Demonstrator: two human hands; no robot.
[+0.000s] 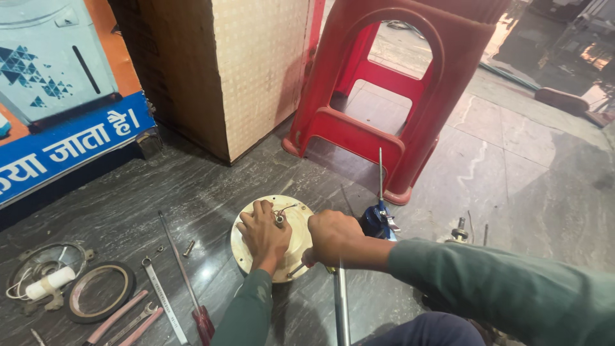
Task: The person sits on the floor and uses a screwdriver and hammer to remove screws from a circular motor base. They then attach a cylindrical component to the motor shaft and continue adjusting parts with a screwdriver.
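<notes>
A blue-and-orange sign (57, 96) leans at far left, beside a tan box (224, 70); a red stool (391, 96) stands behind. Dark polished stone floor (525, 192). The left hand (264, 234) lies spread, fingers flat on the round cream disc (246, 253) at centre. The right hand (333, 237) is fisted around a tool handle (341, 301) at the disc's edge.

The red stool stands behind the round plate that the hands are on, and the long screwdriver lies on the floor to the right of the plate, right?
Not quite. In the head view the screwdriver lies left of the plate, not right. The red stool does stand behind.
</notes>
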